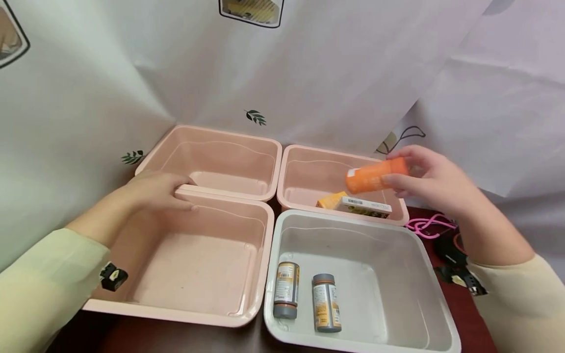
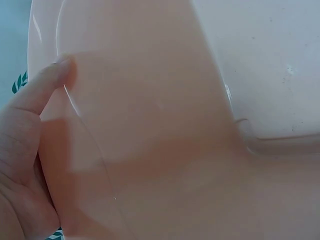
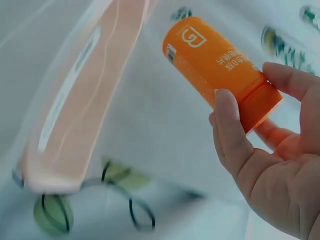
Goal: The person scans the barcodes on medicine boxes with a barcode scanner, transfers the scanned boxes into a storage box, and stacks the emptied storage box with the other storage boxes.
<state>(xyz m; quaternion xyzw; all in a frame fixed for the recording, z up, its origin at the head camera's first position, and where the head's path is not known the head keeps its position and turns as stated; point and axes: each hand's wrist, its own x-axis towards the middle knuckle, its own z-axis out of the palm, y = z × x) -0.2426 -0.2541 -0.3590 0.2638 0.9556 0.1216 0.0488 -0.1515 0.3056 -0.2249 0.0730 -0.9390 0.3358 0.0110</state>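
My right hand point(image 1: 430, 179) holds an orange bottle point(image 1: 368, 177) by its capped end, tilted nearly level above the back right pink bin point(image 1: 304, 195). White lettering shows on the bottle's side in the right wrist view, with the thumb and fingers round the cap end. Inside that bin lie a yellow box point(image 1: 330, 200) and a white box point(image 1: 366, 207). My left hand point(image 1: 159, 190) grips the back rim of the front left pink bin point(image 1: 198, 264). In the left wrist view its thumb point(image 2: 50, 80) presses on the inside wall, the fingers hidden behind the rim.
A pale grey bin point(image 1: 357, 294) at the front right contains two grey-capped bottles, one left point(image 1: 286, 289) and one right point(image 1: 325, 304). Behind the left bin stands another pink bin point(image 1: 229, 184). A pink cord point(image 1: 425, 225) lies right of the bins; printed cloth point(image 1: 335, 73) hangs behind.
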